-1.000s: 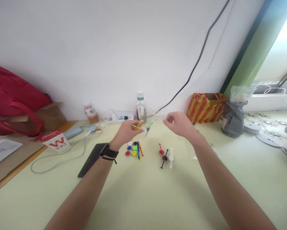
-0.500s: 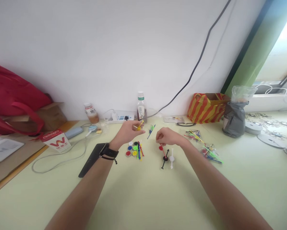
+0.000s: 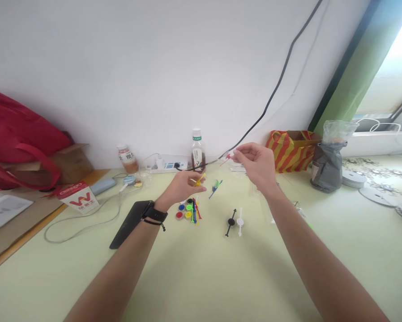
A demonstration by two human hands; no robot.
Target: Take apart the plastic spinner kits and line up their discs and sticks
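Note:
My left hand [image 3: 185,188] is closed on a yellow arrow spinner [image 3: 198,182] pinched at the fingertips. Raised higher, my right hand [image 3: 257,165] pinches a red arrow spinner [image 3: 228,156] at its edge. A blue arrow spinner with a green disc [image 3: 215,187] lies between the hands. Nearer me, a black arrow spinner [image 3: 231,222] and a white arrow spinner [image 3: 240,222] lie side by side. Below my left hand sit several small round discs, among them a red disc [image 3: 179,215], and a bunch of loose arrows [image 3: 194,212] in mixed colours.
A bottle [image 3: 197,151] and a power strip [image 3: 170,164] stand by the wall. Left are a black phone-like slab [image 3: 129,226], a red-white box [image 3: 78,197] and a second bottle [image 3: 128,159]. Right are a striped bag [image 3: 290,152] and a grey bag [image 3: 327,167].
My right hand has lifted the red arrow spinner off the table, up and to the right, away from the black and white ones. My left hand has stayed almost in place with the yellow spinner.

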